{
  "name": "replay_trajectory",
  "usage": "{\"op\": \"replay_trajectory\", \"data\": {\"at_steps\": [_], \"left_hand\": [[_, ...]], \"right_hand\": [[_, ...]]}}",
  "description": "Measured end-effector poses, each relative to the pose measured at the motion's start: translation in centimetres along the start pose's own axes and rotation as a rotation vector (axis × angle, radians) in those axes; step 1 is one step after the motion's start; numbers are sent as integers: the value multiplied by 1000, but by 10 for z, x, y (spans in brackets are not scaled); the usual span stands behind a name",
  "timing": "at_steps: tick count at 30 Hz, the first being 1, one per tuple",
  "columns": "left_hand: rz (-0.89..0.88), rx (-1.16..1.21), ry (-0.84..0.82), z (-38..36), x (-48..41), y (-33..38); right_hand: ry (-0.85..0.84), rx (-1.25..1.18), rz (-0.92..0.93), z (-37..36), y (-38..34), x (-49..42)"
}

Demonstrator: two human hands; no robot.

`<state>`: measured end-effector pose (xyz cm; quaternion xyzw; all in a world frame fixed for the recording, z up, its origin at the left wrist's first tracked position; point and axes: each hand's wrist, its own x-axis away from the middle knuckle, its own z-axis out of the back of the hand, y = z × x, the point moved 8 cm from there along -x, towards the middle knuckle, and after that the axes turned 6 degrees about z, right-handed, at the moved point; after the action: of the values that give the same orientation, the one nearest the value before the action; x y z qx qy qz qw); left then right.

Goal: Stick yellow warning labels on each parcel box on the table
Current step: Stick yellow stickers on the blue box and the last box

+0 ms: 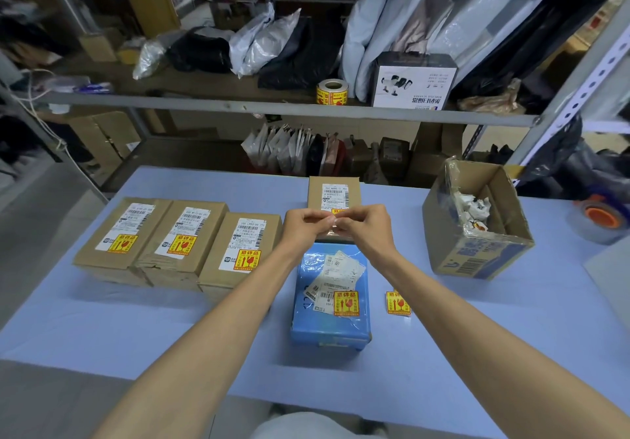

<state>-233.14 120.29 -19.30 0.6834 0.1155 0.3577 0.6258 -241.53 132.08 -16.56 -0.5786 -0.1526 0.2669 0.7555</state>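
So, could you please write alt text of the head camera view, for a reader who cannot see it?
Both hands, left hand and right hand, pinch a yellow warning label together above a small cardboard box on a blue table. Three brown parcels at left and a blue parcel already carry yellow labels; a spare label lies beside the blue parcel.

Open cardboard carton (477, 234) stands at counter's (102, 319) right side, holding crumpled paper scraps (472, 208). Tape dispenser (601, 218) (orange core) near right edge. Shelf (238, 106) behind carries plastic mailer bags (259, 41) and a white printed box (412, 80).
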Motion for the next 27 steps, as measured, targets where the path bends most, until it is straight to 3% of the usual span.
{"op": "replay_trajectory", "data": {"at_steps": [8,15,20,27], "left_hand": [[19,-32,-2,5,-1,5],[62,67,-135,-1,1,8],[64,86,-226,-4,-1,15],[9,1,-212,-10,-2,21]], "right_hand": [[-32,-156,-77,-4,3,3],[-39,-117,-62,1,-4,-3],[55,-51,-55,11,-5,-10],[70,43,24,16,-8,-12]]}}
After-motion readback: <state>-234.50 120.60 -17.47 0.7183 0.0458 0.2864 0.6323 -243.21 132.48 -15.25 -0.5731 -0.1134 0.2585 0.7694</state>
